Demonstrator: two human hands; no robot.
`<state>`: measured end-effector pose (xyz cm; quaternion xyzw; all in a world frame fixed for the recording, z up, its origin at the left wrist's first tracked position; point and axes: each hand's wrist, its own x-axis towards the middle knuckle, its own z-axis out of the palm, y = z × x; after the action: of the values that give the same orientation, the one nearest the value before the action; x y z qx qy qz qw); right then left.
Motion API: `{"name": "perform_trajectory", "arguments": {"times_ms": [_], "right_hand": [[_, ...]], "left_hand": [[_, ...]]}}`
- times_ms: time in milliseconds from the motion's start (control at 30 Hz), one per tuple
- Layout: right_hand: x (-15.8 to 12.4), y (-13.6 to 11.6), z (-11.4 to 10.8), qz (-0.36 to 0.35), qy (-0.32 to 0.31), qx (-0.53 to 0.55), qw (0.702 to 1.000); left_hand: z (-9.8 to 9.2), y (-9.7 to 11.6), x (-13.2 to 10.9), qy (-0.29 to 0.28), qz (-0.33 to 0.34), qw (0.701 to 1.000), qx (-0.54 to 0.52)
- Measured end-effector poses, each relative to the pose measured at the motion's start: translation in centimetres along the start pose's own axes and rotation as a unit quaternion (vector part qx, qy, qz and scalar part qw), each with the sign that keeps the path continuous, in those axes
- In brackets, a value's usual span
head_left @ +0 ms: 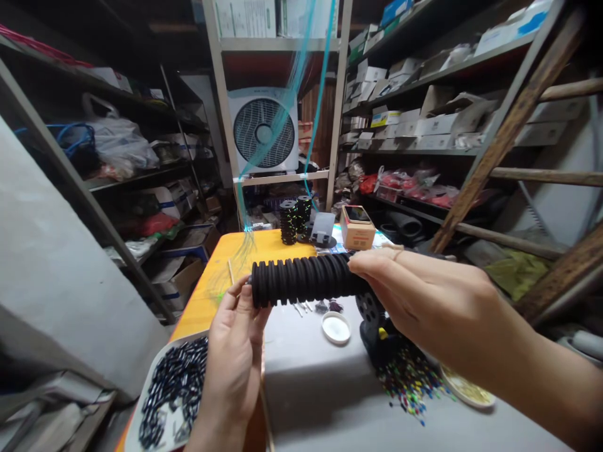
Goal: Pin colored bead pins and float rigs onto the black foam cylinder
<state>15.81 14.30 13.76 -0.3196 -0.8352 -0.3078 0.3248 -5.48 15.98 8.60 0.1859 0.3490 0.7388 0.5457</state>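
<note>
A black ribbed cylinder (306,279), like a stack of rings, lies level in the air above the table. My left hand (238,339) is closed on its left end, the thumb over the end face. Across the right end lies my right hand (424,289), fingers together and closed on it; the back of the hand hides that end. Below my right hand are a black stand (372,333), partly covered, and a pile of colourful small-headed pieces (414,383). A white round lid (336,328) lies beneath the cylinder.
A tray of dark small tubes (176,383) stands at the left. A dish of gold pieces (471,386) sits at the right. At the back are black studded rolls (288,223), a cardboard box (357,229) and a fan (264,129). Teal strands (282,107) hang down; a wooden ladder (513,132) leans right.
</note>
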Motion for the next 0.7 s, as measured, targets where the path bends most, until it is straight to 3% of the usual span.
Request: {"name": "perform_trajectory", "arguments": {"times_ms": [367, 567, 700], "right_hand": [[1.1, -1.1, -0.2, -0.056, -0.044, -0.051, 0.996], [0.9, -1.8, 0.7, -0.104, -0.013, -0.153, 0.983], [-0.7, -1.1, -0.9, -0.081, -0.012, -0.071, 0.994]], "left_hand": [[-0.3, -0.1, 0.1, -0.026, 0.002, 1.000, -0.017], [-0.4, -0.3, 0.3, -0.030, 0.013, 0.999, -0.014], [-0.5, -0.3, 0.5, -0.042, 0.021, 0.999, -0.027]]}}
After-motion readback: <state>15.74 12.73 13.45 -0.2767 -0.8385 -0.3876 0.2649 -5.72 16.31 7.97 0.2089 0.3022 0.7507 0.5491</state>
